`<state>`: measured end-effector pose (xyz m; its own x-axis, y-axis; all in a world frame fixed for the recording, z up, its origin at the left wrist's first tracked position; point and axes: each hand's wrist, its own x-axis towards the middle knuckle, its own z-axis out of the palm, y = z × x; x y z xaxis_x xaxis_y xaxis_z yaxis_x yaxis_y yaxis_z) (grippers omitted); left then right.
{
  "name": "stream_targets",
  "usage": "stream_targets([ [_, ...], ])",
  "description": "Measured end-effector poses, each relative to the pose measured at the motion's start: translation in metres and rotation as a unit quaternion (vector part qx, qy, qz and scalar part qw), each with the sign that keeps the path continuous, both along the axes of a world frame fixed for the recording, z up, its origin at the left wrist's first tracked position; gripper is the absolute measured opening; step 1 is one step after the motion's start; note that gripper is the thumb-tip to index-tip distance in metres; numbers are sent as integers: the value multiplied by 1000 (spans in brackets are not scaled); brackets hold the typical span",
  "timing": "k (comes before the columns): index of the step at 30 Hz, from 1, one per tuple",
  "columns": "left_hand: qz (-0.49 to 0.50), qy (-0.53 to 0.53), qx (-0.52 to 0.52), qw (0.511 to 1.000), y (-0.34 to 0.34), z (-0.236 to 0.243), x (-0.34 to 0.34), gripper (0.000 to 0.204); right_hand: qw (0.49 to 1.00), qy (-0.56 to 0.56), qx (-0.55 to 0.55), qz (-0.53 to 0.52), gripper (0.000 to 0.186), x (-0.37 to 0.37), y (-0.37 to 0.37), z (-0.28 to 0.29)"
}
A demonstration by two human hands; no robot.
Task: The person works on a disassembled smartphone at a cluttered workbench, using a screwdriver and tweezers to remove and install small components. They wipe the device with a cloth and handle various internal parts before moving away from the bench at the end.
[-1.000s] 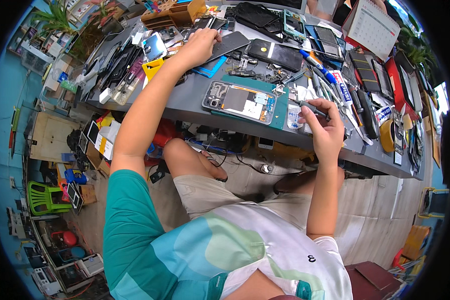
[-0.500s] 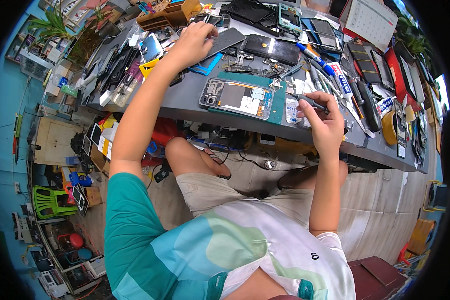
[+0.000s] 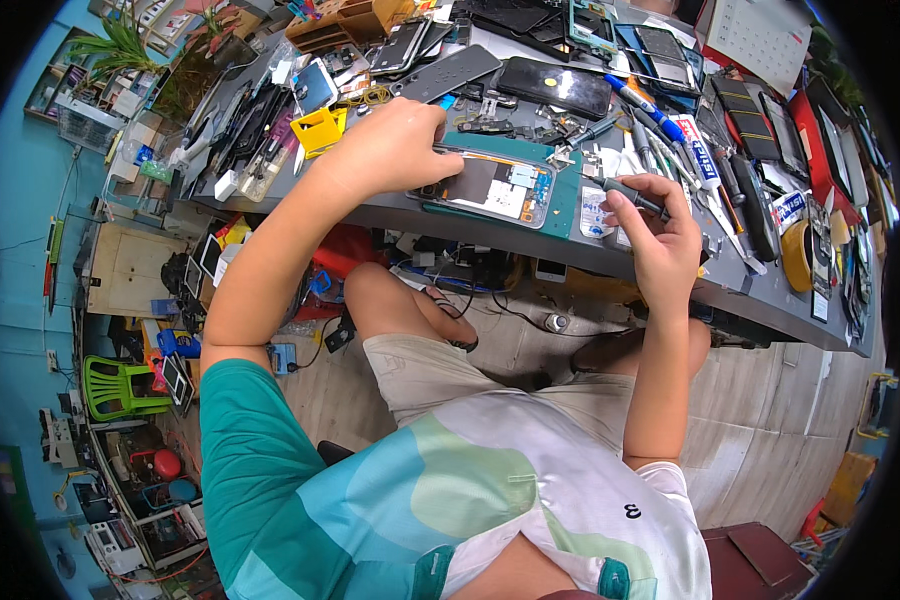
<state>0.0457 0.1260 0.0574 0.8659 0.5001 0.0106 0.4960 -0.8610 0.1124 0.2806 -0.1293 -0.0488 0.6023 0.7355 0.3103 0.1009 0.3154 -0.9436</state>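
Observation:
My left hand (image 3: 410,150) is curled over the left end of an opened phone (image 3: 505,195), its thumb at that phone; whatever its fingertips hold is hidden. The phone lies on a green mat (image 3: 570,210) with battery and circuit parts exposed. My right hand (image 3: 655,230) grips a dark screwdriver-like tool (image 3: 632,193) beside the mat's right edge, above a small clear pack (image 3: 594,215). Beyond my left hand lie a dark grey phone (image 3: 460,70), a yellow plastic piece (image 3: 315,130) and a black phone (image 3: 555,85).
The crowded grey desk (image 3: 530,252) holds piled phones, tools, pens (image 3: 635,95), a wooden organizer (image 3: 340,25), a tape roll (image 3: 797,255), a red box (image 3: 828,165) and a calendar (image 3: 750,40). My knees are beneath it. A green chair (image 3: 110,385) and a cluttered shelf stand left.
My left hand has left the dark grey phone and moved down and right to the opened phone. My right hand still holds the tool in much the same place.

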Motion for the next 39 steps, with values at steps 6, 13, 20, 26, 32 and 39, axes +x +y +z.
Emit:
stream_targets([
  [6, 33, 49, -17, 998, 0, 8, 7, 53, 1000, -2, 4, 14, 27, 0, -1, 1],
  [13, 47, 110, 12, 993, -11, 10, 30, 56, 1000, -10, 5, 16, 27, 1, -2, 0],
  [20, 22, 94, 82, 992, -26, 5, 34, 36, 1000, -12, 7, 20, 26, 3, -2, -2],
  [26, 73, 79, 9, 994, -7, 8, 18, 29, 1000, -16, 1, 19, 26, 4, -2, -4],
  [32, 92, 49, -96, 990, 11, 22, -5, 31, 999, -24, -4, 20, 26, 4, -2, -2],
  [39, 141, -62, -213, 965, 30, 48, -25, 27, 1000, -20, -5, 23, 25, 4, -2, -2],
])
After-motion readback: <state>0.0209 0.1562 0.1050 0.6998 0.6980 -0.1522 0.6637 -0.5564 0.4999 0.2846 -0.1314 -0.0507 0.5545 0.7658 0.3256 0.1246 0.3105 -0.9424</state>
